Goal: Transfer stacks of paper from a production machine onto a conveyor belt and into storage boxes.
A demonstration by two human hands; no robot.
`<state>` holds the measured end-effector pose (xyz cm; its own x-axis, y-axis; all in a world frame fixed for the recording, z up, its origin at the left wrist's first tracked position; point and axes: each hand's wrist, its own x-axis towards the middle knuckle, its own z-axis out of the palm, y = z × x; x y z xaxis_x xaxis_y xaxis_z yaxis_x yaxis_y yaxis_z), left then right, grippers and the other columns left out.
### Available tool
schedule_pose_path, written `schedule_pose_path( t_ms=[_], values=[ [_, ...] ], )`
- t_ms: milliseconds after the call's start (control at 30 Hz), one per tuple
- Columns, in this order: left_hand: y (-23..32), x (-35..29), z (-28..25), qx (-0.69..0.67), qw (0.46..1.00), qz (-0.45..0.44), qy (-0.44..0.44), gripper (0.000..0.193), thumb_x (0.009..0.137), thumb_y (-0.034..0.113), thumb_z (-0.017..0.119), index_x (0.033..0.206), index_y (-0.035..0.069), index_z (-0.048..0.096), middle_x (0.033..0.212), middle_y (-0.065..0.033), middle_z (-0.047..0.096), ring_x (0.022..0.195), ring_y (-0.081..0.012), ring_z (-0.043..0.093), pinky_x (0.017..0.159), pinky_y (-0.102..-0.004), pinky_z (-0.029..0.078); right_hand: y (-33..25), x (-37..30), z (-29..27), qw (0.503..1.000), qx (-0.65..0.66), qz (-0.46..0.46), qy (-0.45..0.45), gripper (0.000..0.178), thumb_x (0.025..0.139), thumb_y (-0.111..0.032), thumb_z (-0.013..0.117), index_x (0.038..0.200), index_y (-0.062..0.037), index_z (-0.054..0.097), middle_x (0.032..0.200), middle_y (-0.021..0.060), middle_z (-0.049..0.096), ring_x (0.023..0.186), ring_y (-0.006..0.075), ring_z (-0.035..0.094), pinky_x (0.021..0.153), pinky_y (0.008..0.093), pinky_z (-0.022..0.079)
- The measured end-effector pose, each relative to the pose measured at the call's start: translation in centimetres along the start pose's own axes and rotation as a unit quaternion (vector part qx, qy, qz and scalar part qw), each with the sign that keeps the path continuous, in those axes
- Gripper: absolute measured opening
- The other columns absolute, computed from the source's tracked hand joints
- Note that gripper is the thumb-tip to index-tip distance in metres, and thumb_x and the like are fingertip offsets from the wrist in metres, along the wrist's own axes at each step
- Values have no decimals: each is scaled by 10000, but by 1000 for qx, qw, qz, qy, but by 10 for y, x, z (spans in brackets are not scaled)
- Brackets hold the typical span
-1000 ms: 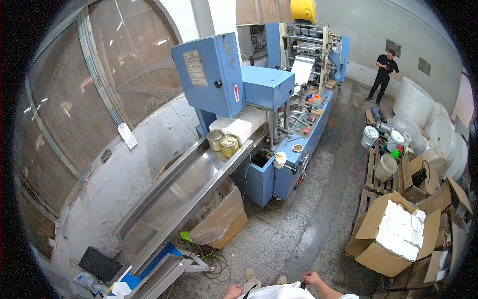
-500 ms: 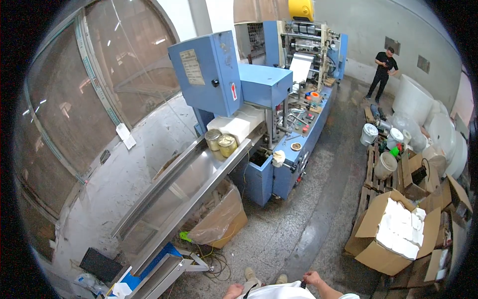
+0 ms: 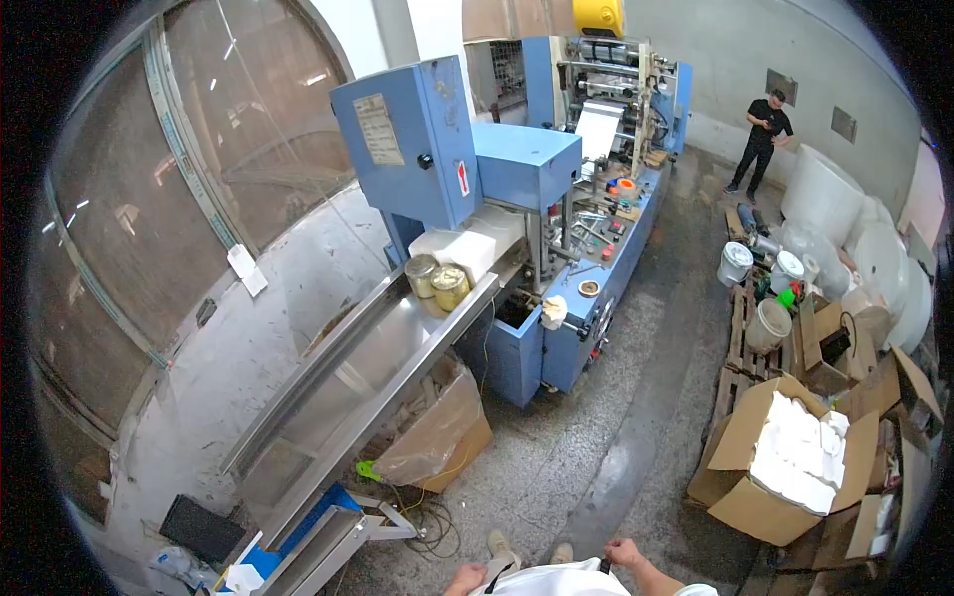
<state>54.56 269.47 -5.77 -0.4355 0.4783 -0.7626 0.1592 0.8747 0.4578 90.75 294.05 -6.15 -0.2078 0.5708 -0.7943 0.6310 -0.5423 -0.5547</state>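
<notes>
The right hand (image 3: 623,551) had its fingers curled in beside the waist of the white shirt (image 3: 561,582), next to a small dark item (image 3: 604,566); whether they pinched it or merely touched it, I could not tell. The left hand (image 3: 467,577) lay low at the shirt's other side, its fingers too small and cut off to read. Shirt and dark item were both at the person's front, at the lower edge.

Beyond the shoes (image 3: 499,543), a tangled cord (image 3: 429,534) lay on the floor near the trough's stand; a foot straying left could have snagged it. Farther out, two cylindrical cans (image 3: 450,287) stood in the metal trough (image 3: 348,382), just beside white paper (image 3: 452,246) below the blue machine (image 3: 527,151). A knock to the trough, or paper pressing outward, could have tipped or slid them.
</notes>
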Motion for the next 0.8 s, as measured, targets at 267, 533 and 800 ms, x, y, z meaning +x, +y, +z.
schedule_pose_path(
  t_ms=[267, 533, 800],
  values=[
    [4, 6, 1, 42, 999, 12, -7, 305, 820, 364, 608, 930, 104, 724, 779, -52, 706, 719, -166, 663, 713, -314, 515, 17, 14, -1, 999, 49, 0, -12, 116, 802, -90, 667, 851, 10, 636, 643, 66, 610, 487, 143, 538, 432, 289, 414],
    [-17, 22, 9, 66, 997, 46, 7, 291, 841, 346, 578, 899, 97, 719, 742, -53, 695, 685, -160, 655, 681, -317, 510, 14, 12, 4, 999, 36, 8, -1, 77, 820, -74, 651, 854, -8, 634, 655, 64, 614, 493, 142, 540, 429, 283, 412],
    [-22, 25, 9, 39, 999, 34, 9, 270, 839, 325, 607, 881, 80, 713, 701, -34, 673, 640, -135, 628, 622, -307, 495, 13, 12, 8, 998, 56, 7, -13, 89, 845, -104, 660, 866, -23, 630, 711, 61, 642, 556, 140, 572, 464, 279, 454]
  ],
)
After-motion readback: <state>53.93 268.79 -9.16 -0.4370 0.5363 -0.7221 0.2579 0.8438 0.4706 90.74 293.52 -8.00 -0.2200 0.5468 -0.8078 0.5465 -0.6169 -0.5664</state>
